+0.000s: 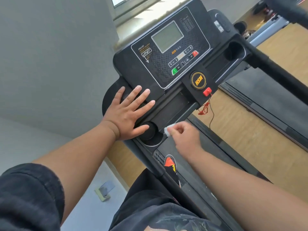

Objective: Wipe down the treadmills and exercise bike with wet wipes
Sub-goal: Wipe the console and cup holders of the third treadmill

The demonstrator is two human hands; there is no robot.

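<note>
You stand on the belt of the treadmill [166,67], and its console is the landmark here. Your left hand [128,114] lies flat with wide, straight fingers on the left tray of the console, just beside the display panel [167,36]; the thumb reaches over the round cup holder [150,134] below it. It holds nothing and only braces you. Your right hand [185,132] pinches a small crumpled wet wipe [168,130] between thumb and fingers, at the near edge of the console, just right of that cup holder and well below the red safety key [207,91].

I judge that the task is in an early or middle part. You are working on the lower tray of this console, and I cannot tell which surfaces are already wiped, because no wet marks are visible. A second treadmill [273,97] is to the right of the console, and I see no exercise bike clearly.

The wipe is a bunched wad, so it has no clear long axis; its free end points left, toward the cup holder.
</note>
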